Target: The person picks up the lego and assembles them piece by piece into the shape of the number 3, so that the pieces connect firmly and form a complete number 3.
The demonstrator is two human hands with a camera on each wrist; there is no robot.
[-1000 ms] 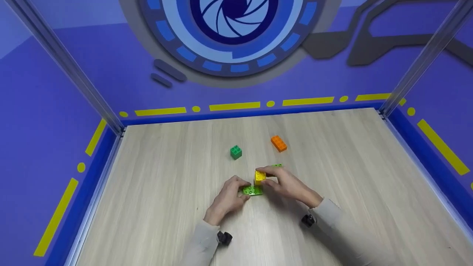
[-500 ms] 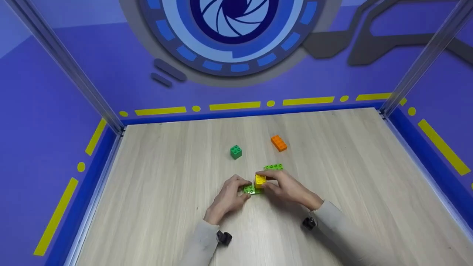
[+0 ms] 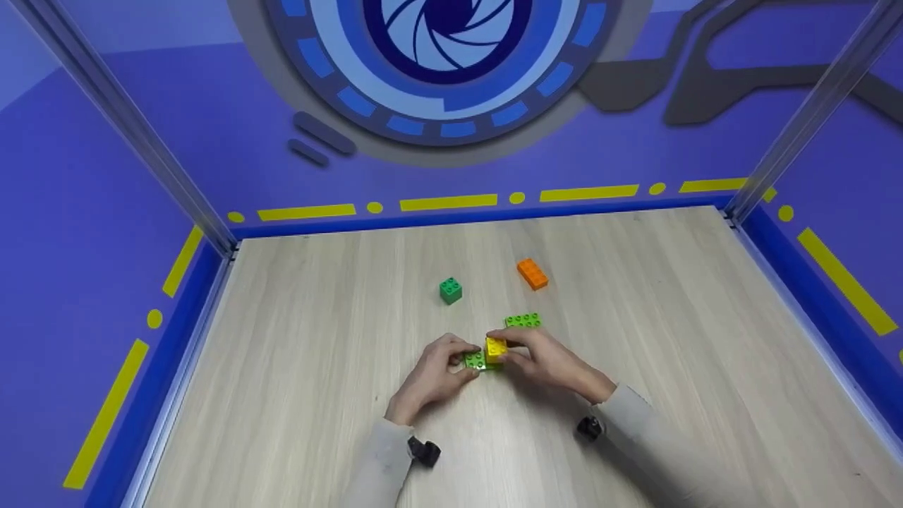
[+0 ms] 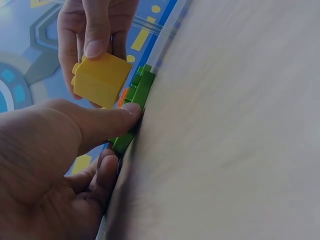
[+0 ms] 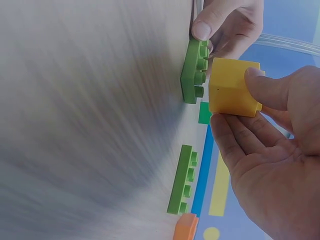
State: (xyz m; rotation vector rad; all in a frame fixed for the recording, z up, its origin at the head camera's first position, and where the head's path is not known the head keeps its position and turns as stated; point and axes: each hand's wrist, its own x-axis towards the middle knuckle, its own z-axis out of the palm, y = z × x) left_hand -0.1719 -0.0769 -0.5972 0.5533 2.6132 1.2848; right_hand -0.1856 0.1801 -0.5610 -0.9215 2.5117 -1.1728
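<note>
My left hand point(image 3: 439, 370) pinches a light green flat building brick point(image 3: 475, 362) by its left end, holding it down at the table. Thumb and fingers of my right hand point(image 3: 554, 358) grip a square yellow building brick point(image 3: 496, 348), studs facing up. In the right wrist view, the yellow brick point(image 5: 231, 87) is poised just over the studs of the flat brick point(image 5: 189, 75), toward its free end. From the left wrist, the flat brick point(image 4: 144, 87) shows its studs, partly covered by the left thumb.
Just beyond the right hand lies a second light green flat brick point(image 3: 523, 320), its near edge partly hidden. Farther back are a small green brick point(image 3: 450, 291) and an orange brick point(image 3: 532, 274). Blue-purple panels point(image 3: 395, 173) enclose the wooden table point(image 3: 310, 339) at the back and sides.
Over the last second the right hand has lowered the yellow brick toward the viewer, over the right half of the flat brick. More of the second flat brick shows. The left hand has barely moved.
</note>
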